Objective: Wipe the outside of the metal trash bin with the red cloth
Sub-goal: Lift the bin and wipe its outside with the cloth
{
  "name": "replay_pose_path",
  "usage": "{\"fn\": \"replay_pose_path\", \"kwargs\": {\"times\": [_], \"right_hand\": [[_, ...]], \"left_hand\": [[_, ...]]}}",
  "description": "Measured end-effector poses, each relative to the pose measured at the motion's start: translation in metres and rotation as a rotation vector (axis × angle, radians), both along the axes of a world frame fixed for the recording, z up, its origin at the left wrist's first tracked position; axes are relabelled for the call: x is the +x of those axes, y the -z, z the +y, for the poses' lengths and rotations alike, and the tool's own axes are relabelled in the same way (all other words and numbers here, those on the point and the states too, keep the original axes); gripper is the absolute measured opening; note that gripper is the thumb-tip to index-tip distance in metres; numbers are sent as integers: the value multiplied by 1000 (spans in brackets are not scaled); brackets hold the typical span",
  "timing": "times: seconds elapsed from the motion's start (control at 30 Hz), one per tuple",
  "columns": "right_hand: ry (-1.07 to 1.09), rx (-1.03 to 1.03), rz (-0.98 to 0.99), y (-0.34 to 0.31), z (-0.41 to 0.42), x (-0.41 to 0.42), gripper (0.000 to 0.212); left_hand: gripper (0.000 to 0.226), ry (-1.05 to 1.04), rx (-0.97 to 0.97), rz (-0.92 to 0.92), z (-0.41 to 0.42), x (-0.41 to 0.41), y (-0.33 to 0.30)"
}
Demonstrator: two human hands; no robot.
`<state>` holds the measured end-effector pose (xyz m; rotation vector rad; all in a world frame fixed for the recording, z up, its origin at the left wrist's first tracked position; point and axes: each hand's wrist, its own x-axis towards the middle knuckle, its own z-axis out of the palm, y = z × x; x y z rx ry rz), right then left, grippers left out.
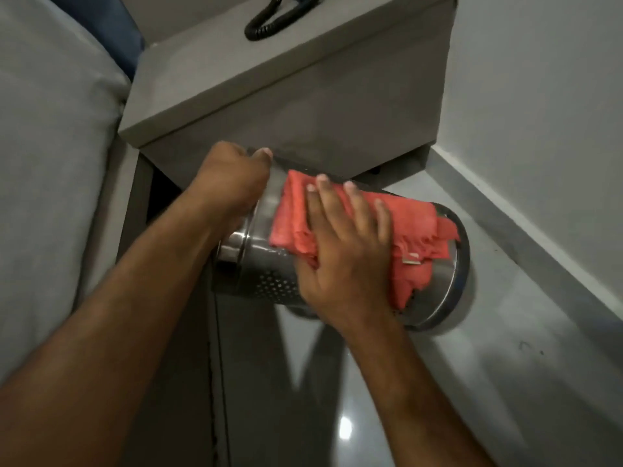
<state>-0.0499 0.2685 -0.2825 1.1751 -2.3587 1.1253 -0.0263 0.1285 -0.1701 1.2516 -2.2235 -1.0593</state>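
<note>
Fingers of the right hand lie spread flat, pressing the crumpled red cloth onto the perforated cylindrical metal trash bin — tilted on the grey floor. The left hand is curled round its rim; a slackened grip could let it roll.

I'm kneeling in what is looking like a hotel room or bedroom: a grey bed edge is running down the left, a grey bedside table is standing far ahead carrying a corded phone's coiled cable, glossy grey floor tiles are reflecting light near me.
</note>
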Motion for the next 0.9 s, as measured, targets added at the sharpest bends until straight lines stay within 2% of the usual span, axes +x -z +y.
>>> {"fn": "replay_pose_path", "kwargs": {"times": [0.1, 0.2, 0.27, 0.33, 0.47, 0.57, 0.63, 0.73, 0.8, 0.87, 0.9], "right_hand": [[1, 93, 21, -3, -11, -1, 79], [64, 80, -37, -3, -12, -9, 80], [109, 50, -70, -7, -12, -19, 76], [144, 45, -128, -9, -12, -32, 73], [228, -31, -271, -16, -3, -57, 65], [242, -91, -395, -25, 14, -77, 55], [180, -115, -377, -37, 17, -73, 51], [8, -142, -200, -51, 1, -36, 45], [-86, -82, -126, -44, -5, -14, 48], [-101, -18, -60, -30, 3, -13, 52], [-85, 9, -37, -22, 10, -15, 55]], "left_hand": [[30, -11, 72, 33, -6, 6, 2], [29, 186, 197, 130, 4, 16, -3], [37, 307, 213, 154, 13, 30, -2], [44, 359, 142, 125, 19, 47, 5], [56, 297, -224, 114, 37, 42, 23], [58, 244, -316, 118, 56, 9, 19], [59, 201, -234, 140, 62, -6, 15], [35, 104, 15, 196, 53, 3, 28], [22, 56, 201, 206, 50, 23, 40], [17, 20, 260, 202, 55, 29, 43], [21, 10, 249, 209, 55, 29, 46]]}}
